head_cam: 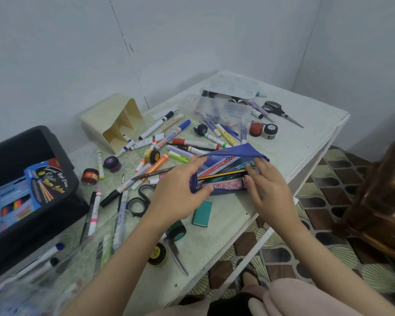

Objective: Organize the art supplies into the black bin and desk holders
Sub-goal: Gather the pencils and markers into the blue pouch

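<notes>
A blue pencil pouch lies in the middle of the table, its mouth held apart, with pencils and a pink box inside. My left hand grips the pouch's left end, thumb on the lower edge. My right hand touches its right end with fingers at the opening. The black bin stands at the left with marker packs in it. A cream desk holder lies tipped on its side at the back left. Several markers and paint jars are scattered between them.
A clear plastic organizer and a paint palette sit at the back. Black scissors lie at the back right, another pair near my left wrist. A teal eraser and tape rolls lie at the front. A clear holder stands front left.
</notes>
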A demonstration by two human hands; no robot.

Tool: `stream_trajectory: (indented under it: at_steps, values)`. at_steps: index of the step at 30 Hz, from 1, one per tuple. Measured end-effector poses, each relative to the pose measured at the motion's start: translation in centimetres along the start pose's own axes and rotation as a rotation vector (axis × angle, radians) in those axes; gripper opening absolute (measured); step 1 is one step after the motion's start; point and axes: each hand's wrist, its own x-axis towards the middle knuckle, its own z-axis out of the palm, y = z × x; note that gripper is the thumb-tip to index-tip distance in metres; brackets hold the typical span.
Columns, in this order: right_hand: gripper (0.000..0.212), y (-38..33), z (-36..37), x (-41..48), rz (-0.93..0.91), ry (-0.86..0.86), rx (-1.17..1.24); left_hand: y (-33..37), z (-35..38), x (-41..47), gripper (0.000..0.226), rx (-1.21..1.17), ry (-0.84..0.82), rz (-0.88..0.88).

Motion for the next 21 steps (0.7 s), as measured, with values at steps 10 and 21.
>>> stream_trajectory:
  at_steps: [10, 21]
  values:
    - [0.054, 2.2, -0.4, 1.2, -0.111, -0.227, -0.169, -1.6, 0.6, -0.2, 0.019, 0.156, 0.119, 0.155]
    - [0.025, -2.8, -1.5, 2.8, -0.174, 0.057, 0.229, -1.8, 1.1, -1.0, 0.032, -0.231, 0.374, 0.076]
